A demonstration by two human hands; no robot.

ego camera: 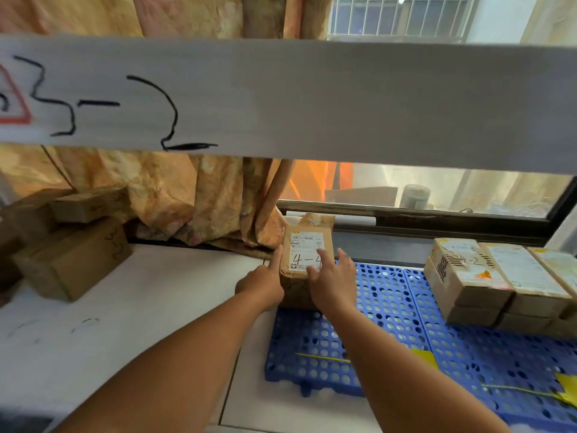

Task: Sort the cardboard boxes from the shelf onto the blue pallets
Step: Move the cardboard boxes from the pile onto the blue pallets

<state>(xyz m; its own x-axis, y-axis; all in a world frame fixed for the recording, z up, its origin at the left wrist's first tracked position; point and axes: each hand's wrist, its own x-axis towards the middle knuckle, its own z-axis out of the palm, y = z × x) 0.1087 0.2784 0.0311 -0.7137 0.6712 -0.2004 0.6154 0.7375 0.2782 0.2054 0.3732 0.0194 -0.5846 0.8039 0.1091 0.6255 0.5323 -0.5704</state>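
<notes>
Cardboard box (304,250): sat at the centre of the frame on the far left corner of the blue pallets, top face up, with a printed label and a handwritten "4-4".
Shelf beam (312,98): ran blurred and pale across the upper half of the frame, with "3-2" in black marker at its left.
Forearms: both were bare and rose from the bottom edge toward the centre.
Yellow tags (426,357): lay on the pallets at lower right, each with a thin yellow stem.
Blue pallets (390,295): perforated plastic, set side by side from the centre to the right edge.
Left hand (260,284): was against the box's left side. One straight digit lay along the box's edge. The other fingers were folded under, and it could not be told whether they gripped the box.
Right hand (332,281): lay flat on the box's top, fingers straight and slightly spread over the label.
Stacked boxes (468,276): stood in a row on the pallets at right, well apart from the box, and the nearest was marked "4-2".
White surface (140,307): filled the left of the frame beside the pallets.
Brown boxes (78,260): were piled at middle left on the white surface.
Curtain (187,195): hung orange and patterned behind them, its hem just beside the box.
Window (437,195): had a dark frame and stood behind the pallets at right.
</notes>
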